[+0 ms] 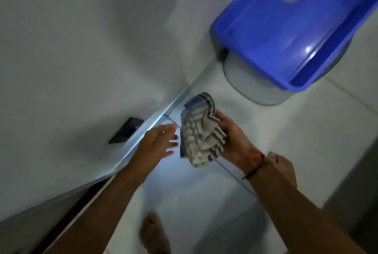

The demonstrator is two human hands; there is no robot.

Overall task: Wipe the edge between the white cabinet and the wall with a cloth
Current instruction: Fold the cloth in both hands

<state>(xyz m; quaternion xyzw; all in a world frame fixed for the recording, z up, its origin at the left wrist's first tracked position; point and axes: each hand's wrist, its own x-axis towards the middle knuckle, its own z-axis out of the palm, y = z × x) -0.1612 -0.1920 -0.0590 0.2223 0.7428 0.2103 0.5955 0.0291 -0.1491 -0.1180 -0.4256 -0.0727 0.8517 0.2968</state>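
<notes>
gripping the crumpled striped cloth [201, 131] in my right hand [235, 139], fingers clamped on it, i hold it above the tiled floor [266, 131], near the white cabinet's [81, 59] lower edge. my left hand [158, 141] hovers just beside the cloth, fingers spread, holding nothing. a blue tub [286, 39] sits beyond.

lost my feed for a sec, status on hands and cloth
Right hand gripping the bunched striped cloth. Left hand open beside it, fingers spread. Cloth off the edge, nothing blocking it.
</notes>
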